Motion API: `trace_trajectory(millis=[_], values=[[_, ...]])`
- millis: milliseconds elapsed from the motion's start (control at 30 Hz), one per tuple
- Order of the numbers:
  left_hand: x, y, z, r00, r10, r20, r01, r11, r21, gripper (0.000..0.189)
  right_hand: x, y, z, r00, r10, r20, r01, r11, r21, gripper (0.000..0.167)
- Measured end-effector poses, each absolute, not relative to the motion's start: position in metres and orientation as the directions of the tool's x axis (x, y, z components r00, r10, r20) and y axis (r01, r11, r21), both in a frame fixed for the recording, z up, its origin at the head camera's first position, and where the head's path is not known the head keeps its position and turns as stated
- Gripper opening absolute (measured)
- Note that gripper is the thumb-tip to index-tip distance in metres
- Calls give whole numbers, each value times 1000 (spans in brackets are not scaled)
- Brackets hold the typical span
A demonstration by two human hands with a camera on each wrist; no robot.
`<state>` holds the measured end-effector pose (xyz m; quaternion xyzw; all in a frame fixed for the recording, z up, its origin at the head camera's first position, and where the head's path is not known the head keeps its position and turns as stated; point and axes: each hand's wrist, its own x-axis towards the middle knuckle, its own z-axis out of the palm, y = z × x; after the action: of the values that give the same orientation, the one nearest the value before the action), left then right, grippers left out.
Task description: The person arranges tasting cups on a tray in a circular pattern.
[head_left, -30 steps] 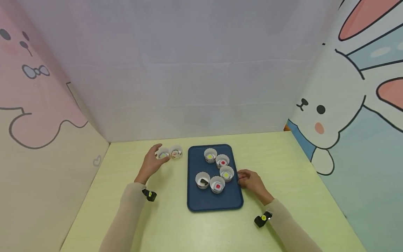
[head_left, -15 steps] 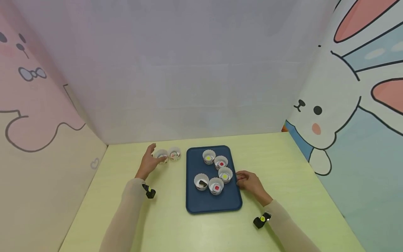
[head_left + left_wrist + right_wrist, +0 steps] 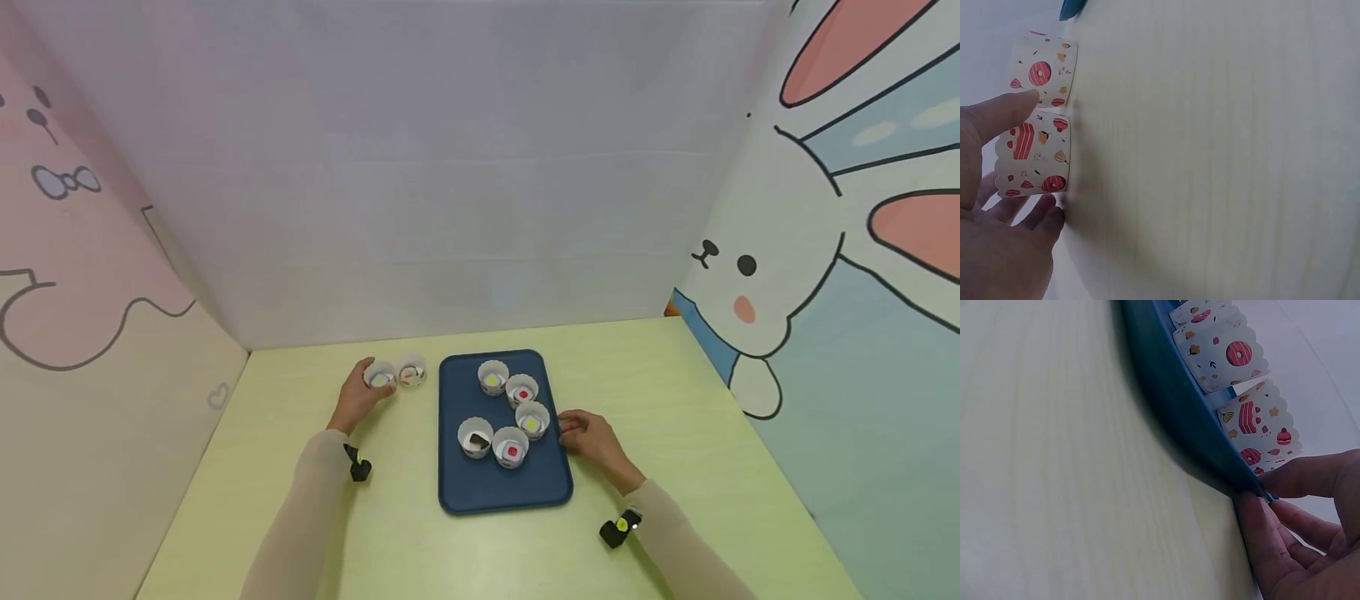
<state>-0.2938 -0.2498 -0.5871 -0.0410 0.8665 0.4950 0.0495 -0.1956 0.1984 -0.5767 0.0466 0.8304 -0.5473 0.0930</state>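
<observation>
My left hand [image 3: 356, 398] holds a white paper baking cup [image 3: 380, 379] on the table, left of the tray. In the left wrist view that cup [image 3: 1035, 156] shows a printed cake and doughnut, with the thumb on one side and fingers on the other. A second paper cup [image 3: 411, 372] stands beside it. The blue tray [image 3: 480, 492] carries several more cups with yellow, red or dark pieces inside. My right hand [image 3: 594, 439] pinches the tray's right rim, and the right wrist view shows thumb and fingers on that rim [image 3: 1197, 437].
The tray lies on a pale wood-grain table [image 3: 390, 533]. A white sheet [image 3: 450, 208] closes off the back, and printed cartoon panels stand at left and right. On the tray, the dark-piece cup [image 3: 476, 438] sits at the left and the red-piece cup [image 3: 511, 448] at the front.
My left hand's fingers have closed in around the left cup. The right hand has stayed at the tray rim. The whole head view has shifted slightly.
</observation>
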Motion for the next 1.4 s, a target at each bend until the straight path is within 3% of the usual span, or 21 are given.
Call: trace_trajectory(millis=[1067,1400], values=[[-272,-254,-578,-994,-106,7,-57,585,809,67,-195,198,-577,-977,-27,-212,187,377,-907,44],[-263,-243,-558,-996,-75,56,8,528,849,68,-196,199,-573,-976,-29,-214,186,385,-904,44]])
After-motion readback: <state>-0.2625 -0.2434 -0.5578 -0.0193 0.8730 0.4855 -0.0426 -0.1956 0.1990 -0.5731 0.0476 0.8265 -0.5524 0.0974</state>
